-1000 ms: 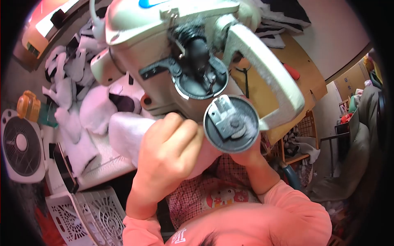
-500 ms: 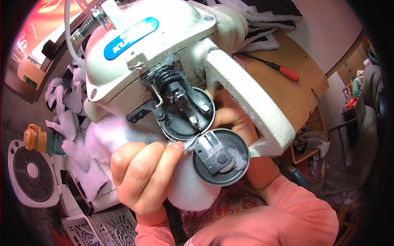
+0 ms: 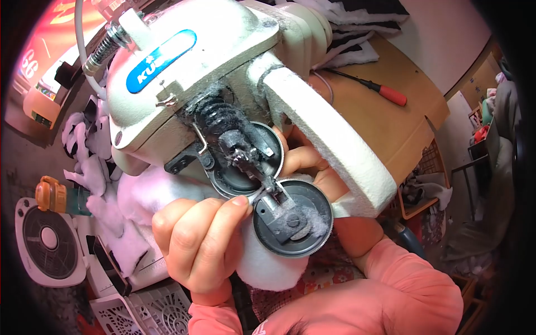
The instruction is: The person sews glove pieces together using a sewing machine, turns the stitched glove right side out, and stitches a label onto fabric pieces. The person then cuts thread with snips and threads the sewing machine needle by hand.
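A cream sewing machine (image 3: 184,61) with a blue label fills the upper middle. Its two round dark discs, the upper disc (image 3: 245,162) and the lower disc (image 3: 293,218), meet edge to edge. My left hand (image 3: 201,240) pinches the edge of white fluffy fabric (image 3: 271,268) just left of where the discs meet. Behind the discs and beside the machine's curved arm (image 3: 329,128) is my right hand (image 3: 310,164), its fingers bent near the upper disc. Its fingertips are partly hidden, so what it holds cannot be made out.
A red-handled screwdriver (image 3: 391,95) lies on the brown board (image 3: 363,134) at the right. On the left are piled fluffy pieces (image 3: 89,151), an orange-capped bottle (image 3: 51,194) and a fan (image 3: 50,237). A white basket (image 3: 139,312) stands low at the left.
The view has shifted, showing more of the machine's top. My left hand has come to the meeting point of the discs with the fabric. My right hand now shows behind the discs.
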Demonstrator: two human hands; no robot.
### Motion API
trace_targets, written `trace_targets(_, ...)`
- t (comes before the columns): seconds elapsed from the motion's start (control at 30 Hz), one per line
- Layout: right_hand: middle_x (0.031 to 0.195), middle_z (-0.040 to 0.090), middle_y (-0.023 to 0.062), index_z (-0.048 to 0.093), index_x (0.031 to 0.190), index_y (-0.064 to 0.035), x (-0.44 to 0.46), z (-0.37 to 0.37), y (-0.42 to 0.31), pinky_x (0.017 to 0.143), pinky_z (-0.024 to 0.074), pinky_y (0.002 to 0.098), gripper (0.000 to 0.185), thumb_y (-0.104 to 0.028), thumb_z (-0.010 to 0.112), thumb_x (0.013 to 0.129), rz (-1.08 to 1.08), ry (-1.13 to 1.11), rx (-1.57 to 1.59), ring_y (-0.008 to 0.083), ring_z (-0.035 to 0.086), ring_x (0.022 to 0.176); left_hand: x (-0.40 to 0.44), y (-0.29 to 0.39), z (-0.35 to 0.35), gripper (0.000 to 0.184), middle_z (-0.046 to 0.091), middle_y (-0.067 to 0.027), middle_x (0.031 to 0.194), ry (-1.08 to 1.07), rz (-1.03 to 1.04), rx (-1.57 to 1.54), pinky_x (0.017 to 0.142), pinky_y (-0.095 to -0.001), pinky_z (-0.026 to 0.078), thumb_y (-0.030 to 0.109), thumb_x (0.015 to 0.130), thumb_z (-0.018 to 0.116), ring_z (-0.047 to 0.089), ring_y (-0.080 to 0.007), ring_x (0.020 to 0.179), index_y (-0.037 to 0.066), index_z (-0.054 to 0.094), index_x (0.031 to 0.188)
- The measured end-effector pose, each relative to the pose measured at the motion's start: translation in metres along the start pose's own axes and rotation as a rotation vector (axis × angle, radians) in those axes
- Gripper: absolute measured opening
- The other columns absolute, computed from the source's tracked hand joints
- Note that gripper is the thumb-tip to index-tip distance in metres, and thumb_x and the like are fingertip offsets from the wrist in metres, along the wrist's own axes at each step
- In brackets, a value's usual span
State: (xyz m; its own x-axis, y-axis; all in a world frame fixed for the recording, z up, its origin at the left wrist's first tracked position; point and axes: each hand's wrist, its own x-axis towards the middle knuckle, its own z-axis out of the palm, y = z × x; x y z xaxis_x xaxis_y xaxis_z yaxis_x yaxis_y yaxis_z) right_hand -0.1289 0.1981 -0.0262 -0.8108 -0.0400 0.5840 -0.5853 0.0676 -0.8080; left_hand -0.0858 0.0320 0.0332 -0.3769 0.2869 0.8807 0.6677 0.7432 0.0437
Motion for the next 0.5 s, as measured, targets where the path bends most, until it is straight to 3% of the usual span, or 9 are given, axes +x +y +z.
trace_targets(0.13,0.098,0.061,0.0125,0.05,0.122,-0.0025,-0.004,0.005,0.011,0.068,0.0514,0.0339,0.051,-0.009,0.073,0.078,0.003,0.06,-0.05,0.0263,0.067,0.08,0.0,0.0,0.0,0.021,0.062,-0.0005,0.086,0.004,0.003,0.014,0.067,-0.0307,0.045,0.007,0.071,0.079,0.056,-0.0179,0.075,0.009,0.073,0.091)
trace_targets(0.27,0.101,0.06,0.0127,0.053,0.118,-0.0018,-0.001,0.0,0.001,0.071,0.0507,0.0337,0.047,-0.01,0.074,0.077,0.037,0.024,0.038,0.028,0.065,0.083,-0.001,0.001,0.001,0.021,0.062,-0.0005,0.086,0.011,0.003,0.016,0.067,-0.0305,0.045,0.006,0.071,0.079,0.056,-0.0178,0.075,0.009,0.073,0.091)
trace_targets(0.37,0.102,0.058,0.0147,0.056,0.115,-0.0018,0.003,-0.006,-0.004,0.073,0.0498,0.0325,0.044,-0.009,0.074,0.076,0.165,-0.075,-0.086,0.0267,0.064,0.087,-0.001,0.0,0.002,0.021,0.062,-0.0005,0.086,0.016,0.015,0.013,0.066,-0.0303,0.045,0.006,0.07,0.079,0.056,-0.0179,0.075,0.009,0.073,0.09)
trace_targets(0.43,0.105,0.058,0.0158,0.059,0.113,-0.0026,-0.001,-0.005,0.032,0.075,0.0486,0.0306,0.041,-0.009,0.075,0.075,-0.254,-0.12,0.183,0.0281,0.061,0.092,-0.001,0.001,0.004,0.021,0.062,-0.0008,0.087,0.02,0.019,0.011,0.066,-0.03,0.044,0.005,0.071,0.079,0.055,-0.0179,0.075,0.009,0.073,0.091)
trace_targets(0.5,0.104,0.057,0.0148,0.058,0.113,-0.0028,-0.002,-0.005,0.03,0.076,0.0481,0.0308,0.041,-0.008,0.073,0.076,-0.25,-0.117,0.175,0.0286,0.06,0.092,-0.003,0.001,0.004,0.021,0.062,-0.0008,0.087,0.019,0.011,0.003,0.066,-0.0303,0.045,0.004,0.071,0.078,0.055,-0.0181,0.074,0.01,0.073,0.091)
